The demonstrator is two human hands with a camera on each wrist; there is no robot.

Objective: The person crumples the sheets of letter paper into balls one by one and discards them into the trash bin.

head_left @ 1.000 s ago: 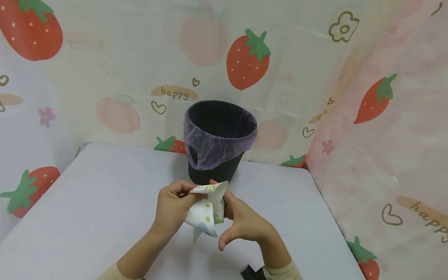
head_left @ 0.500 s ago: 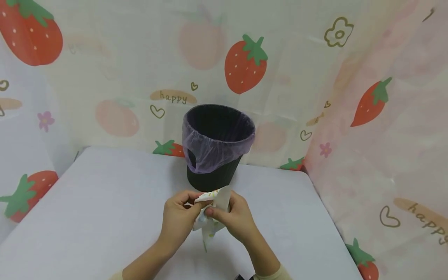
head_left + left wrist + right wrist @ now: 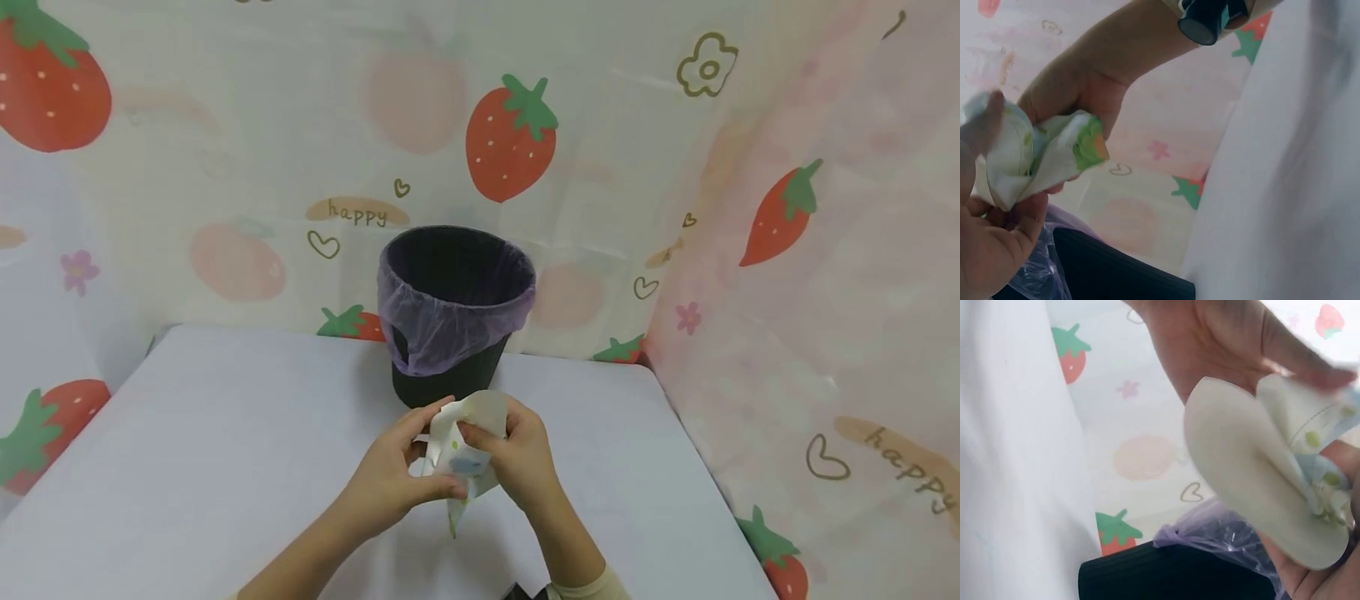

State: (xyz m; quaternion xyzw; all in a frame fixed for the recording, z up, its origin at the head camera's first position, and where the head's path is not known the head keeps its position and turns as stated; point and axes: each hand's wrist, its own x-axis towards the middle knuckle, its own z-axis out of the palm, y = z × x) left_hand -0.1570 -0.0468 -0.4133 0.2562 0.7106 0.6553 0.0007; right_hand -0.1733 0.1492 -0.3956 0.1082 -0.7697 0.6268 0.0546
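A folded, curled piece of white paper (image 3: 444, 442) with green, yellow and blue prints is held between both hands, in front of the bin. My left hand (image 3: 382, 483) has its thumb on the near side of the paper and its fingers behind the far edge. My right hand (image 3: 528, 462) pinches the paper on the right, thumb on top. In the right wrist view a broad, plain off-white side of the paper (image 3: 1235, 450) faces the camera, with printed folds beside it. The left wrist view shows a green and orange print on one end of the paper (image 3: 1063, 150).
Behind the hands stands a black bin (image 3: 431, 390), its rim wrapped in a purple plastic liner (image 3: 457, 337). The white table (image 3: 247, 433) reaches to strawberry-printed sheets (image 3: 285, 142) at the back and right. A dark device (image 3: 517, 592) sits near the right sleeve.
The right thumb has come down onto the paper, which is folded closer. My left hand has shifted its hold, its thumb moving down to the paper's lower front. The head view has shifted slightly.
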